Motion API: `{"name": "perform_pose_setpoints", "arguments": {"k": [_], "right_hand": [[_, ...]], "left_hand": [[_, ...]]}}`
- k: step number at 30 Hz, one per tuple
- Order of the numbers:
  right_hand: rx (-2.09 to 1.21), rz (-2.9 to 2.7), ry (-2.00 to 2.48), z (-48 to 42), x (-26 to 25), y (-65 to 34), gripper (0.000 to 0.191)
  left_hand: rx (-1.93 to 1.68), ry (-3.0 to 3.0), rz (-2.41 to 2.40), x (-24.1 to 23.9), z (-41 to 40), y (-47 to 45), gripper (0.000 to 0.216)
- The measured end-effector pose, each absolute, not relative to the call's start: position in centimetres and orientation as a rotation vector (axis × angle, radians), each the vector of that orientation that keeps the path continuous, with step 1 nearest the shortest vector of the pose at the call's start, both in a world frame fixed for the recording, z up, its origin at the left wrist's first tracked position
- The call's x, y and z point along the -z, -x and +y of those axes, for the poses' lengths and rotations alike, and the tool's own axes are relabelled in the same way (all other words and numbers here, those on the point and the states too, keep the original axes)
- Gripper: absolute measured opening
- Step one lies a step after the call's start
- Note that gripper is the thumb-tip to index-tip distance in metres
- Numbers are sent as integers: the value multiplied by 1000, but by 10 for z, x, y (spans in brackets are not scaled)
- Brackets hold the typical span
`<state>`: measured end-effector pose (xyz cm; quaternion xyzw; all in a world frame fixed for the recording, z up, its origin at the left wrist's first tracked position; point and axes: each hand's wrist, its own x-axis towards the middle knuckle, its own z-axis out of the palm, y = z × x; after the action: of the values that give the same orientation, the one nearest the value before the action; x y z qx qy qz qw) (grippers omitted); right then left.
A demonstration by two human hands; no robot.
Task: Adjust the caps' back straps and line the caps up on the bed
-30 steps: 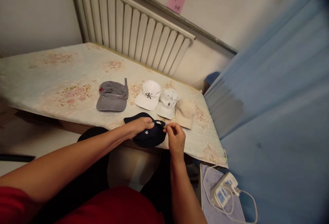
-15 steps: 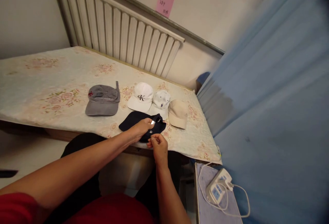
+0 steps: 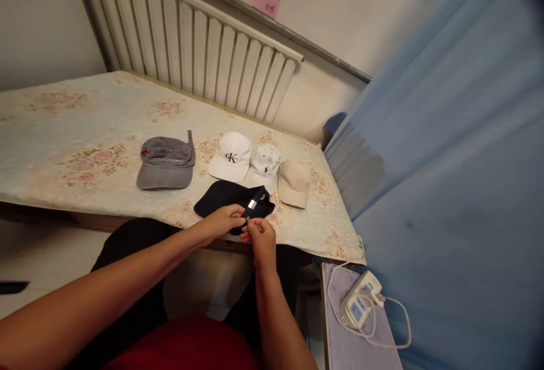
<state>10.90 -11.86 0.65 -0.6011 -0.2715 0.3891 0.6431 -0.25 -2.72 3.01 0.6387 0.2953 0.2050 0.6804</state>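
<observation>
The dark baseball cap (image 3: 225, 195), at the near edge of the floral cover (image 3: 110, 109), sits toward one o'clock from the left hand (image 3: 223, 221) and eleven from the right hand (image 3: 262, 239). The left is clamped on its strap; whether the right's fingertips beside it grip, I cannot tell. A grey cap (image 3: 165, 174) lies at its ten o'clock.
</observation>
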Motion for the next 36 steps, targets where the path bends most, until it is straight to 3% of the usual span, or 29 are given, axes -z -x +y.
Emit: {"name": "perform_pose_setpoints", "arguments": {"k": [4,14,36], "right_hand": [[-873,-613,1364,-118,-11,-107,12],[-839,-614,1390,-122,-6,-110,13],[-905,-586,1457,-116,-5,-108,12]], "left_hand": [[-442,-1432,691,-17,-26,1,29],[-525,-1497,833,-5,-20,-4,20],[-406,-1391,694,-19,-23,-3,18]]}}
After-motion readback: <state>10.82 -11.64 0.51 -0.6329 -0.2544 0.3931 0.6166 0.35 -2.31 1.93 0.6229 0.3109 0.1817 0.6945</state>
